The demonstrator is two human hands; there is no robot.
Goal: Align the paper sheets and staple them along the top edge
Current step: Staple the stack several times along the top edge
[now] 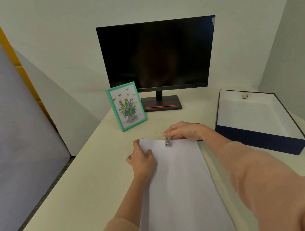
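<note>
A stack of white paper sheets (178,177) lies lengthwise on the cream desk (77,190), running from the near edge to mid-desk. My left hand (142,158) presses down on the sheets' top left corner, fingers curled over the edge. My right hand (184,131) grips a small clear stapler (167,141) whose jaw sits over the middle of the top edge of the sheets. How many sheets there are cannot be told.
A dark monitor (158,54) on a stand stands at the back. A green picture frame (126,106) with a flower drawing leans left of the stand. An open navy box (258,121) with a white inside sits to the right. The desk's left edge drops to grey floor.
</note>
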